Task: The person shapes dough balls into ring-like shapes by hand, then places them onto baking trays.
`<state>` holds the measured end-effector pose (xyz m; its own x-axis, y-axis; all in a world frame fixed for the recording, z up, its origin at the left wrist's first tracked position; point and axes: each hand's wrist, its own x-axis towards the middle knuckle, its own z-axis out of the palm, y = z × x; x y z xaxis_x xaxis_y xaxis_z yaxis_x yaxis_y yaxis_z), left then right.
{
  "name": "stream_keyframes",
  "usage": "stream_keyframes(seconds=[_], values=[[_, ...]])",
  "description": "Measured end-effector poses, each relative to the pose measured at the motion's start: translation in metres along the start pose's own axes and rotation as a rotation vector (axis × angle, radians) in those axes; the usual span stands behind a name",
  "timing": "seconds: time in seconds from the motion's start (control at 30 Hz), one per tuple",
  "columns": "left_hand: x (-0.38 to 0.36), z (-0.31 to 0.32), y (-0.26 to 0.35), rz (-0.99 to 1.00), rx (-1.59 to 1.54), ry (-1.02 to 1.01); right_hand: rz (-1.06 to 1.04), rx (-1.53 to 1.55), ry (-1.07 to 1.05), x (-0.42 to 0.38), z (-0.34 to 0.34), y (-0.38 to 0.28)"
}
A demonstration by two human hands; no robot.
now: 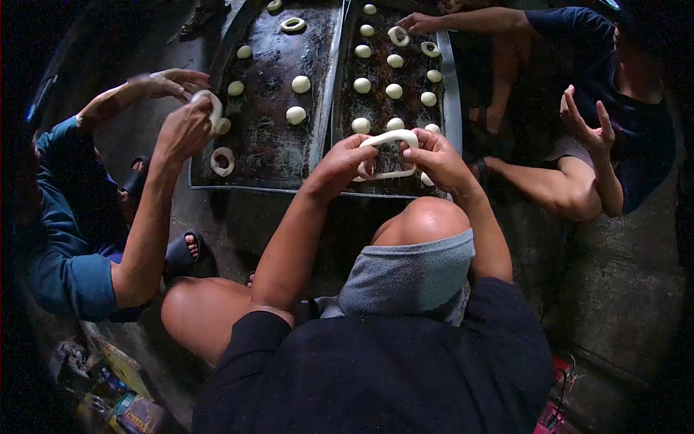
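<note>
A ring of pale dough [391,137] is stretched wide between my two hands, above the near edge of the right-hand tray. My left hand [340,165] grips its left side, the fingers curled through the hole. On the opposite side my right hand [442,165] pinches it between thumb and fingers. Right behind the ring, round dough balls [361,126] sit in rows on the dark tray [454,94]. One more dough ball [426,179] shows partly beside my right hand.
A second metal tray [275,123] adjoins on the left, with dough balls and a finished-looking ring [223,162]. At left a co-worker's hands hold a dough ring [210,105]. Across on the right, another person's hand touches a ring [398,36]. Packets [137,414] lie at lower left.
</note>
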<state>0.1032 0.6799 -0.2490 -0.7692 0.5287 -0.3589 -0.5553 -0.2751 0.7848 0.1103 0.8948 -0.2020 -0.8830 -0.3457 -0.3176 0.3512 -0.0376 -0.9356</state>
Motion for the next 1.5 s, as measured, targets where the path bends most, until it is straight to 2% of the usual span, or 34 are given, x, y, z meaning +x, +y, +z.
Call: stream_keyframes(seconds=[0.03,0.1,0.13,0.17,0.23,0.3,0.37,0.4,0.43,0.5,0.53,0.57,0.63,0.7,0.73,0.77,0.83,0.87,0.9,0.97,1.0,1.03,1.1,1.17,1.2,1.3,1.37,1.43,1.5], values=[[0.003,0.002,-0.008,-0.032,0.055,0.017,0.0,0.0,0.007,0.003,-0.004,0.0],[0.01,-0.001,-0.026,0.011,0.249,0.073,-0.018,-0.723,0.046,0.008,-0.009,-0.002],[0.016,-0.008,-0.038,0.122,0.528,0.204,-0.026,-0.858,0.06,0.009,-0.009,-0.002],[0.021,-0.016,-0.045,0.236,0.81,0.336,-0.027,-0.855,0.061,0.011,-0.012,0.005],[0.02,-0.022,-0.036,0.222,0.811,0.46,0.035,-1.146,0.006,0.017,-0.024,0.026],[0.015,-0.028,-0.03,0.278,0.711,0.505,0.024,-1.131,0.018,0.021,-0.037,0.05],[0.005,-0.025,-0.016,0.235,0.738,0.529,0.219,-0.496,0.04,0.028,-0.055,0.08],[0.005,-0.028,-0.018,0.26,0.739,0.558,0.239,-0.364,0.084,0.031,-0.062,0.097],[0.003,-0.029,-0.016,0.26,0.741,0.555,0.238,-0.362,0.087,0.032,-0.07,0.116],[-0.001,-0.027,-0.011,0.239,0.69,0.531,0.453,-0.215,0.128,0.033,-0.092,0.159],[-0.001,-0.027,-0.011,0.247,0.726,0.543,0.498,-0.569,0.122,0.037,-0.111,0.181],[0.001,-0.029,-0.011,0.247,0.726,0.54,0.401,-0.532,0.305,0.03,-0.108,0.185],[0.001,-0.033,-0.018,0.268,0.689,0.54,0.058,-0.953,0.511,0.011,-0.106,0.17],[0.006,-0.037,-0.027,0.292,0.697,0.54,-0.072,-1.203,0.614,0.008,-0.122,0.169],[0.005,-0.032,-0.024,0.229,0.743,0.548,0.128,-1.236,0.557,0.01,-0.129,0.17],[0.005,-0.027,-0.017,0.172,0.787,0.555,0.129,-1.237,0.566,0.01,-0.131,0.168],[0.006,-0.018,-0.012,0.155,0.855,0.512,0.526,-1.181,0.303,0.013,-0.132,0.165],[0.007,-0.015,-0.014,0.201,0.874,0.47,0.412,-1.137,0.371,0.009,-0.13,0.164],[0.007,-0.012,-0.016,0.244,0.893,0.431,0.413,-1.14,0.367,0.007,-0.127,0.164],[0.008,-0.009,-0.022,0.221,0.902,0.318,0.326,-0.695,0.35,0.004,-0.117,0.159],[0.013,-0.009,-0.033,0.214,0.797,0.262,0.261,-0.555,0.297,0.003,-0.106,0.148],[0.018,-0.008,-0.044,0.206,0.691,0.208,0.259,-0.559,0.287,0.0,-0.095,0.137],[0.007,0.015,-0.029,0.059,0.481,0.081,-0.001,-0.095,0.217,-0.01,-0.048,0.081],[0.005,0.022,-0.026,0.063,0.309,-0.035,-0.038,-0.042,0.154,-0.009,-0.024,0.048],[0.004,0.026,-0.022,0.131,0.274,-0.066,-0.075,0.001,0.095,-0.007,-0.018,0.037],[0.003,0.023,-0.006,0.181,0.297,-0.011,-0.01,-0.027,0.007,0.0,-0.013,0.02],[-0.004,0.023,0.003,0.199,0.342,0.026,-0.058,-0.036,-0.022,0.004,-0.009,0.019],[-0.01,0.026,0.009,0.254,0.203,0.0,-0.075,-0.082,-0.027,0.003,-0.002,0.012],[-0.011,0.025,0.01,0.222,0.17,-0.018,-0.126,-0.065,-0.037,0.003,0.003,0.011]])
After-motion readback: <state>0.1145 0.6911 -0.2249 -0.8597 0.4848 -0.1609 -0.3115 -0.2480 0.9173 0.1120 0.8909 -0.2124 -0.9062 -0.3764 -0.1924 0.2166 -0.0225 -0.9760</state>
